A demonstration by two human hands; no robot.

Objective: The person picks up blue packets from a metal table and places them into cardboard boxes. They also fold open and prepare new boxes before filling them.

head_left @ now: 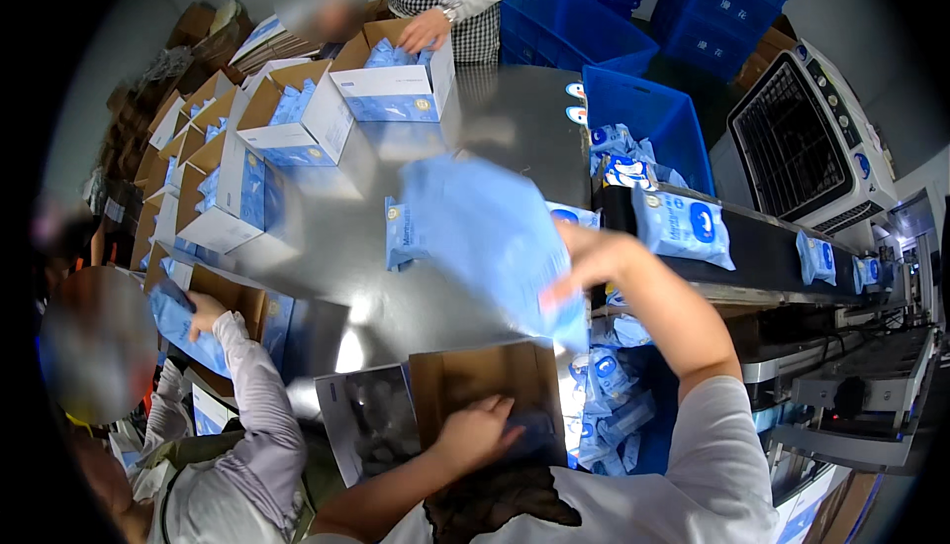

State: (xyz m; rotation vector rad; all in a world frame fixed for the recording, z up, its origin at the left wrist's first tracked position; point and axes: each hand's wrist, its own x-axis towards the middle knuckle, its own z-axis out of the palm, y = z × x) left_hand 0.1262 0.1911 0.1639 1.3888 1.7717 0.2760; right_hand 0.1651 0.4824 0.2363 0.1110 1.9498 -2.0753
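Note:
My right hand [592, 262] is closed on a light blue wipes pack [485, 237], held over the metal table and smeared by motion; whether more than one pack is in the grip I cannot tell. Under it, another blue wipes pack [399, 233] on the table is partly covered. My left hand [479, 432] is inside an open carton [450, 371] at the table's near edge, its fingers apart. A dark bluish shape beside those fingers, deep in the carton, is too dim to make out.
A conveyor belt [757, 272] carrying wipes packs runs along the right. Blue crates [653, 113] stand at the back right. Loose packs [614, 395] fill a bin below the belt. Filled cartons [297, 128] line the left. Co-workers' hands [424, 31] work at the back and left.

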